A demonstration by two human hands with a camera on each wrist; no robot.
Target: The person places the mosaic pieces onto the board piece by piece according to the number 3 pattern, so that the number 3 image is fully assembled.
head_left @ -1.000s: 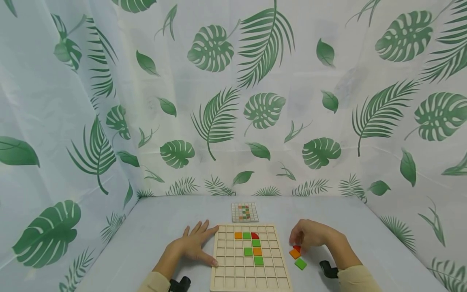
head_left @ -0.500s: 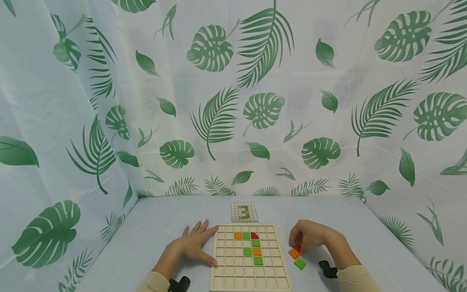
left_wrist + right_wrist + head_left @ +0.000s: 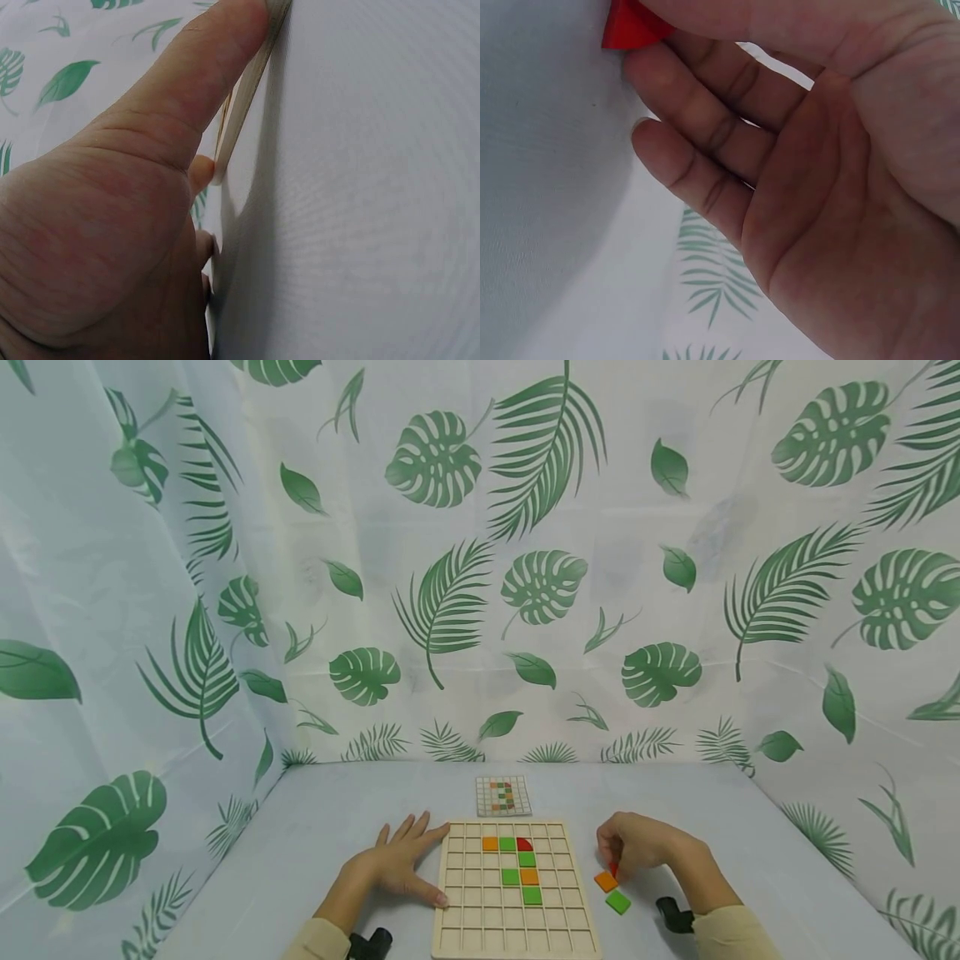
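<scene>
My left hand is spread out on the table at the left of the wooden grid board, with thumb and a fingertip touching its edge. Close up in the left wrist view, the thumb presses against the board's side. On the other side, my right hand pinches a red tile between thumb and fingers, and the tile stands tilted. Just below those fingertips lie an orange tile and a green tile. Several orange, green and red tiles sit in the board's upper cells, among them a rounded red tile.
Behind the board lies a small card printed with a grid and a coloured pattern. A white curtain with green leaves encloses the table at the back and sides. Black wrist devices sit below both hands.
The red tile has tipped up from lying on the table into the right hand's fingertips. The left hand and the board stay where they were.
</scene>
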